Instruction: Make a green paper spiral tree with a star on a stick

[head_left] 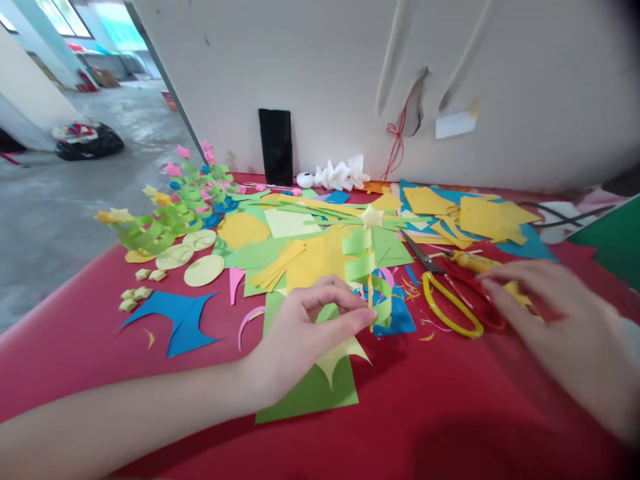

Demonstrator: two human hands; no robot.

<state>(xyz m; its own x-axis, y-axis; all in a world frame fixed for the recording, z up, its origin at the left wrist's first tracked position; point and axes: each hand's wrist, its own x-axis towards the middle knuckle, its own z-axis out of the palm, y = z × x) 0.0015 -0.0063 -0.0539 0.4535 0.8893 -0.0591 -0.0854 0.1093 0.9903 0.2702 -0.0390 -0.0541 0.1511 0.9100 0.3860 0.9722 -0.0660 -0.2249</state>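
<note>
Head view: left hand (305, 327) pinches the lower end of a thin yellow stick (371, 293) between thumb and forefinger, other fingers curled; the stick stands upright and carries a green paper spiral (367, 267) with a pale yellow star (372, 216) on top, a small paper tree held just above the red table (450, 413). Under the hand lies a green sheet (310, 393) with a pale yellow pointed cutout (340, 357) on it, and a blue scrap (400, 317) sits just behind the tree's base. Right hand (560, 327) is blurred, fingers loosely spread and pointing left, over the red handles of one pair of scissors (480, 293); whether it touches them cannot be told. Yellow-handled scissors (445, 300) lie beside it, blades pointing up-left. Middle of the table: pile of yellow and green paper sheets (300, 250). Right rear: yellow pieces on blue paper (475, 213). Left: finished green paper trees (165, 223) with yellow and pink stars, pale yellow discs (203, 270), small folded stars (135, 297), a blue pointed cutout (183, 320). Against the wall: black phone (275, 147) standing upright, white folded paper (343, 175) next to it.
</note>
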